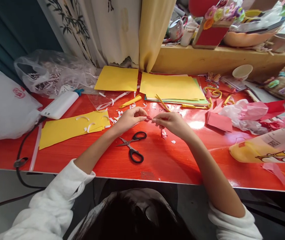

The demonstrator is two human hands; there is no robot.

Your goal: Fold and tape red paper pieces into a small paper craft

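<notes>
Both hands meet over the middle of the red table. My left hand (pixel 132 118) pinches one end of a small dark red paper strip (pixel 148 118). Thumb and fingertips of my right hand (pixel 168 121) close on its other end. Just below the right hand is a pinkish-red scrap (pixel 164 134); whether it hangs from the fingers or lies on the table I cannot tell. Black-handled scissors (pixel 132 146) lie partly spread on the table, nearer the body. White paper bits (pixel 117 116) are scattered beside the left hand.
Yellow sheets (pixel 73 128) lie at left, with more yellow paper (pixel 169 85) stacked behind. A white power strip (pixel 61 104) and plastic bags (pixel 54 73) are at left. Red paper (pixel 218 121) and a tilted plastic cup (pixel 267 143) occupy the right.
</notes>
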